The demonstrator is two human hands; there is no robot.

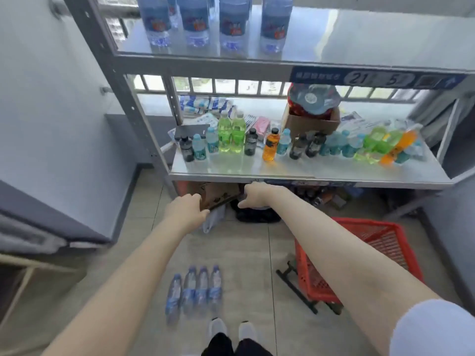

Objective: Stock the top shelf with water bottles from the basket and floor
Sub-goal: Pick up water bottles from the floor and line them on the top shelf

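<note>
While four water bottles (195,289) are standing close together on the floor (244,253) by the person's shoes (218,327), more of them are sitting on the left part of the top shelf (359,39). Both arms are reaching low under the middle shelf (308,170). The left hand (187,209) is just beside a cardboard box (218,195). The right hand (254,195) is hanging over a dark thing (257,215). The fingers are curling, but I cannot tell if either grip is holding anything. A red basket (316,281) is sitting on the floor at the right.
</note>
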